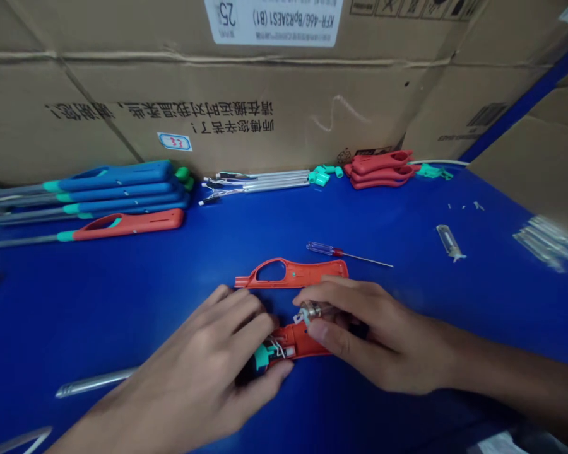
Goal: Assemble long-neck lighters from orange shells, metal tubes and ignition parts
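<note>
Nearest to us, our left hand (203, 359) curls half closed over the orange plastic lighter body (303, 340), which lies on the table with its teal insert (262, 356) and thin white wires (278, 347) showing at the end by that hand. Our right hand (373, 334) is mostly closed, pinching a small metal-and-clear fitting (315, 310) between thumb and forefinger just above the body. A bare silver metal tube (92, 383) lies just beside the left hand. Directly ahead, an empty orange lighter shell (288, 272) almost touches our right fingers (334, 293), and beyond it rests a precision screwdriver (322, 249) with a clear blue handle and a thin steel shaft. To the right lie a loose glass-like cylinder (449, 243) and a blurred heap of clear tubes (546, 243). The glossy blue table (123, 290) runs back to a row of parts: stacked blue lighters (113, 189), one finished orange lighter (123, 224), wired metal rods (255, 183), small teal pieces (319, 176) and stacked orange shells (378, 169). Behind them, a creased cardboard carton (194, 107) with black Chinese printing and a white label walls off the table.
</note>
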### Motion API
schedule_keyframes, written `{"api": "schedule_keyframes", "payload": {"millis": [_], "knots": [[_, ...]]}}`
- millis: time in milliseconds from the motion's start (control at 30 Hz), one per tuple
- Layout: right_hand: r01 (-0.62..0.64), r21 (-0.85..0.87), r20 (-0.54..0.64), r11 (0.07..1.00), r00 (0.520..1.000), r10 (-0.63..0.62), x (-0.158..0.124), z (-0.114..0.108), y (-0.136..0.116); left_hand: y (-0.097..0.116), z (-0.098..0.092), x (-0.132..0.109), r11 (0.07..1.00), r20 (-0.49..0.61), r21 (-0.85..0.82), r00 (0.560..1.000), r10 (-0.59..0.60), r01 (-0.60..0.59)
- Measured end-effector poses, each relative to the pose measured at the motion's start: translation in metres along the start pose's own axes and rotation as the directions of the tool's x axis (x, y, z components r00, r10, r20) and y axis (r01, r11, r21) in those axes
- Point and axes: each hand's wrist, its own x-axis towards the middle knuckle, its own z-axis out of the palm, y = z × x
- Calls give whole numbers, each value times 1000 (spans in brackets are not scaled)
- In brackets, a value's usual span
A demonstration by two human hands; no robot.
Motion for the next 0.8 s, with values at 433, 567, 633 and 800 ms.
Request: {"api": "schedule_keyframes", "payload": {"millis": [433, 567, 633, 800], "knots": [[112, -193, -37, 975, 992, -121, 1, 2, 5, -1, 0, 0, 1000, -4, -1, 1000, -12, 12], [114, -192, -64, 975, 990, -128, 1, 3, 5, -1, 0, 0, 1000, -4, -10, 1000, -3, 2], [95, -181, -87, 979, 990, -112, 1, 3, 4, -2, 1, -1, 1000, -2, -4, 1000, -7, 7], [12, -232, -162, 973, 985, -51, 0, 6, 5, -1, 1, -1, 1000, -1, -6, 1000, -12, 12]]}}
